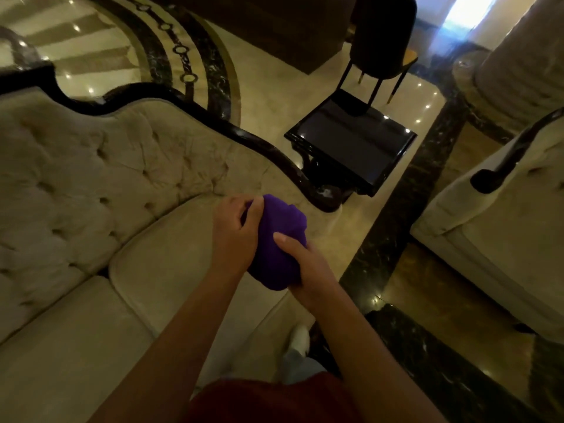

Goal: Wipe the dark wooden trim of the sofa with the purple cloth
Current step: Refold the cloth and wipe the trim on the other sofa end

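A bunched purple cloth point(279, 239) is held between both hands above the right end of a beige tufted sofa point(91, 184). My left hand point(235, 230) grips the cloth's upper left side. My right hand point(302, 261) grips its lower right side. The sofa's dark wooden trim point(262, 145) runs along the top of the backrest in a curve and ends in a scroll at the arm, a little up and right of the cloth. The cloth is apart from the trim.
A glossy black side table point(351, 141) stands just beyond the sofa arm, with a dark chair point(381, 41) behind it. A second beige sofa point(494, 215) with dark trim sits at the right. Polished marble floor point(396, 254) lies between them.
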Available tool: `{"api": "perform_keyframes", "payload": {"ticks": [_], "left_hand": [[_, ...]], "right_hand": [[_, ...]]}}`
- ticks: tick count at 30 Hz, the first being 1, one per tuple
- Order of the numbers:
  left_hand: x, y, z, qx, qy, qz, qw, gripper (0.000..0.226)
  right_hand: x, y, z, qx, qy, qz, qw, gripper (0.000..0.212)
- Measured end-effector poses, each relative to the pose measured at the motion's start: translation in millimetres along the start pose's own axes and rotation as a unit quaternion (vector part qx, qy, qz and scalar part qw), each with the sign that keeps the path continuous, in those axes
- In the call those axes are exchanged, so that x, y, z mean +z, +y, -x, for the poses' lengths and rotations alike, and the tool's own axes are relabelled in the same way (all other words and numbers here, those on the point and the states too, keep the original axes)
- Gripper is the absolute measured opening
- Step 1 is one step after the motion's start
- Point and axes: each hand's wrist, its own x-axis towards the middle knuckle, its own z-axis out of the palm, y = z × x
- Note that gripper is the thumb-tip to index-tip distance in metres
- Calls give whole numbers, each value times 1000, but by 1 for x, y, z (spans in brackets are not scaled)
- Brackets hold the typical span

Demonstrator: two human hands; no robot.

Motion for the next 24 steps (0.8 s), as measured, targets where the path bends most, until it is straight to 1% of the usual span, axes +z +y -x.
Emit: {"api": "perform_keyframes", "payload": {"ticks": [2,5,6,8,9,11,12,14,15,17,18,19,20,21,23,24], "left_hand": [[23,-4,-22,-27,18,-14,999,16],[48,-16,-46,-114,43,26,992,29],[47,-20,-47,-125,45,30,991,34],[74,-36,-70,-160,56,12,985,40],[73,-39,-70,-165,53,8,985,42],[99,-58,-96,-197,52,4,979,44],[99,-60,-98,-193,51,-6,980,46],[130,-87,-130,-207,35,-14,978,48],[132,-89,-135,-196,30,-26,980,49],[164,-125,-168,-224,0,-39,974,53],[165,-129,-174,-218,-13,-53,974,55],[178,-151,-187,-234,-17,-66,970,55],[192,-173,-197,-247,-16,-79,966,54],[192,-176,-201,-234,-25,-94,967,54],[218,-219,-215,-255,-15,-110,961,54],[217,-221,-218,-240,-15,-117,964,56]], "right_hand": [[-25,-20,-24,25,11,5,1000,43],[-54,-42,-54,53,32,7,998,41],[-59,-44,-56,52,45,7,998,43],[-90,-58,-90,73,79,-2,994,47],[-95,-59,-92,71,100,-11,992,46],[-126,-70,-129,82,142,-8,986,42],[-131,-73,-130,76,157,-10,985,42],[-158,-82,-170,62,189,32,979,36],[-161,-89,-173,44,195,45,979,33],[-187,-97,-216,25,226,129,965,32],[-193,-101,-220,-9,223,171,960,32],[-205,-99,-244,-18,221,235,946,34],[-217,-94,-264,-30,225,302,926,39],[-217,-97,-264,-71,222,348,908,42],[-239,-81,-305,-117,216,441,864,41],[-240,-83,-307,-156,205,476,841,41]]}}
